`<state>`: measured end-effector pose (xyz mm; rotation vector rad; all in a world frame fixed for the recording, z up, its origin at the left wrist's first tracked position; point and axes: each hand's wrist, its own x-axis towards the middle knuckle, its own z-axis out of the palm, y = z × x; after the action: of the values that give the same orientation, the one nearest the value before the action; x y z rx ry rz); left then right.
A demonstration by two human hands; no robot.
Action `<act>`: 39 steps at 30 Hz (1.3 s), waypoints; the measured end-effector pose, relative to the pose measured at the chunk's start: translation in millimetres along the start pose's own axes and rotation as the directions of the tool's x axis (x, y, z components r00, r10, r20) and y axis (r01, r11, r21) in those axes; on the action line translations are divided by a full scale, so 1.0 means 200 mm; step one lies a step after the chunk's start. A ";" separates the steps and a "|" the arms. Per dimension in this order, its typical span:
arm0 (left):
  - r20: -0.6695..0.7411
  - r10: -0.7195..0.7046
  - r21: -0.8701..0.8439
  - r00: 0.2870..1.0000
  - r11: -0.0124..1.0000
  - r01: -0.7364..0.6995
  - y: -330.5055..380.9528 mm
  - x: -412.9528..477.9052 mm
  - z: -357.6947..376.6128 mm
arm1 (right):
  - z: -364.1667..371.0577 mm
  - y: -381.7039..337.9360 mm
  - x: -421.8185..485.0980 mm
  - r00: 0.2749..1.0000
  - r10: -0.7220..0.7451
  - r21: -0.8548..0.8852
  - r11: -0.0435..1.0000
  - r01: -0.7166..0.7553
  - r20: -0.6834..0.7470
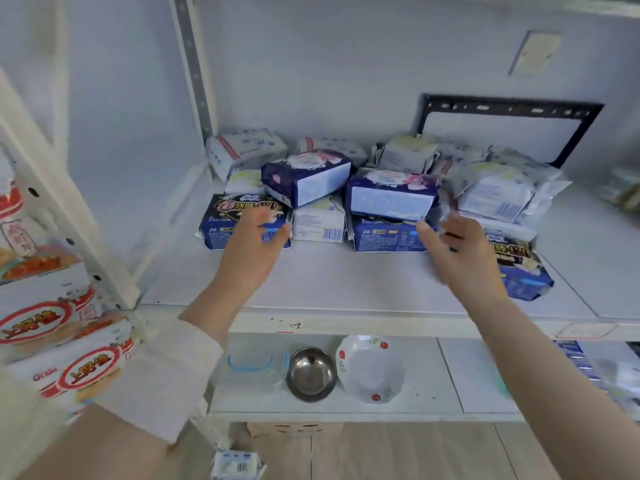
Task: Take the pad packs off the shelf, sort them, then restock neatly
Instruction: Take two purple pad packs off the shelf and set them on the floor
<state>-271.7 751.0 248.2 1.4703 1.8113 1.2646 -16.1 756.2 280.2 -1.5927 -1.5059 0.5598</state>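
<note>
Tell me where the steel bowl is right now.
In the head view the steel bowl sits on the lower shelf, between a blue-rimmed clear container to its left and a white flowered dish to its right.

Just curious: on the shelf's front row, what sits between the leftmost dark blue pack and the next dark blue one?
A white pack with a barcode, shown in the head view.

A single head-worn wide-angle view looks forward and down, close onto the white shelf.
</note>
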 end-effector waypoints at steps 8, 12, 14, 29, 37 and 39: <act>-0.119 -0.229 0.075 0.966 0.968 0.239 0.13 0.31 0.06 | 0.02 -0.04 0.49 0.981 0.156 -0.092 0.985 -0.146 0.114; -0.104 -0.295 0.120 0.950 0.944 0.306 0.12 0.41 0.08 | 0.11 0.03 0.62 0.960 0.231 -0.160 0.965 -0.206 0.158; -0.106 -0.321 0.130 0.941 0.934 0.333 0.11 0.46 0.09 | 0.14 0.06 0.65 0.950 0.245 -0.175 0.961 -0.213 0.192; -0.048 -0.385 0.188 0.922 0.903 0.386 0.06 0.70 0.11 | 0.20 0.10 0.77 0.862 0.439 0.135 0.866 -0.481 0.255; 0.013 -0.338 -0.093 0.941 0.937 0.337 -0.01 0.72 0.10 | 0.18 0.08 0.74 0.832 0.459 0.253 0.804 -0.538 0.313; 0.054 -0.331 -0.224 0.942 0.915 0.335 -0.02 0.71 0.10 | 0.18 0.07 0.73 0.835 0.452 0.266 0.803 -0.534 0.315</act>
<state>-301.5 891.2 261.6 0.9927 1.7456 1.2344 -10.4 906.1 282.4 -1.6764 -1.0519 1.2825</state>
